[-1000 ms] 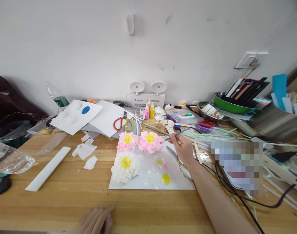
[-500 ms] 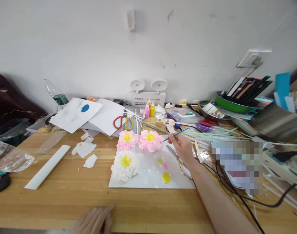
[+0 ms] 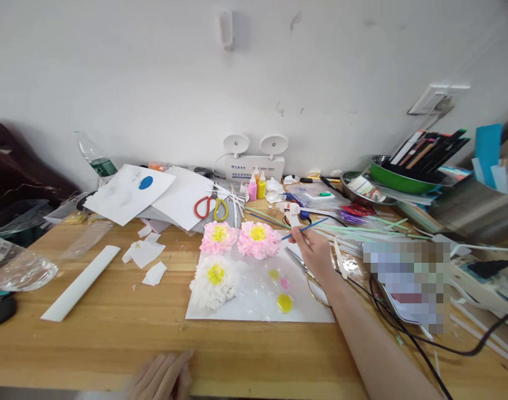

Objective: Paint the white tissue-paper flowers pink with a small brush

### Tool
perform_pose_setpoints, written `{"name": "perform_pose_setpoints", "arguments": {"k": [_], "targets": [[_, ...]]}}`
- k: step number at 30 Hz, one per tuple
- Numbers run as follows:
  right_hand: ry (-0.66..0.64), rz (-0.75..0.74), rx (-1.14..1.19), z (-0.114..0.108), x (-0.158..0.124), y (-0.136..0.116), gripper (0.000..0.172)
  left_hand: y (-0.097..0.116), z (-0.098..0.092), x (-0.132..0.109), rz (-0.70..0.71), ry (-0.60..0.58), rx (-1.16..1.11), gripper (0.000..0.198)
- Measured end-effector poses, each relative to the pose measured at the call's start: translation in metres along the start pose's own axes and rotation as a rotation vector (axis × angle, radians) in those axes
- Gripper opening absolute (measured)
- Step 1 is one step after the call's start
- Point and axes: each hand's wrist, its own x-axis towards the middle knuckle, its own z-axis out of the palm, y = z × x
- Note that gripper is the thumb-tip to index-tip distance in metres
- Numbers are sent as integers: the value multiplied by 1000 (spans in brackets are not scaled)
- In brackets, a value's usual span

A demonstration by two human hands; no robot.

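Note:
My right hand (image 3: 314,253) pinches a thin blue brush (image 3: 307,228), its tip at the right edge of a pink paper flower (image 3: 258,247) with a yellow centre. A smaller pink flower (image 3: 218,239) and a white flower (image 3: 213,291) with a yellow centre lie to the left on a white sheet (image 3: 254,308). Yellow paint (image 3: 284,303) and a pink dab (image 3: 284,283) are on the sheet in front of my right hand. My left hand (image 3: 164,380) rests at the table's front edge, fingers together and partly blurred; what it holds, if anything, is hidden.
Gold-handled scissors (image 3: 316,286) lie under my right wrist. Behind the flowers are red-and-yellow-handled scissors (image 3: 211,206), paint bottles (image 3: 261,186) and a glue gun (image 3: 291,211). A screen device (image 3: 406,283) and black cables lie to the right. A rolled white strip (image 3: 81,283) lies left.
My right hand and the brush have shifted slightly to the right, the tip still beside the larger pink flower. My left hand looks the same.

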Motion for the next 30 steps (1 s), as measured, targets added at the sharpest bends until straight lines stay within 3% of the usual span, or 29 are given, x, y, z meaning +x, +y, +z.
{"name": "perform_pose_setpoints", "arguments": {"k": [5, 10, 14, 16, 19, 24, 28, 30], "targets": [[-20, 37, 85, 1, -3, -9, 38, 0, 0, -4, -3, -25, -3, 16], [-243, -75, 94, 7, -8, -20, 34, 2, -2, -3, -35, -36, -27, 17], [-97, -94, 30, 6, -8, -21, 32, 1, -3, -3, 0, -42, 1, 17], [-125, -108, 33, 4, -8, -21, 32, -1, -3, -3, 23, -46, 3, 17], [-271, -201, 39, 4, -8, -21, 31, -3, -3, -2, 41, -51, 2, 17], [-155, -296, -37, 4, -10, -27, 29, -4, -4, -2, 48, -72, 7, 18], [-250, -379, -30, 6, -13, -30, 26, 0, -5, 0, 26, -67, -2, 18], [-236, -421, -69, 7, -13, -31, 26, 1, -5, 1, 0, -63, -2, 18]]}}
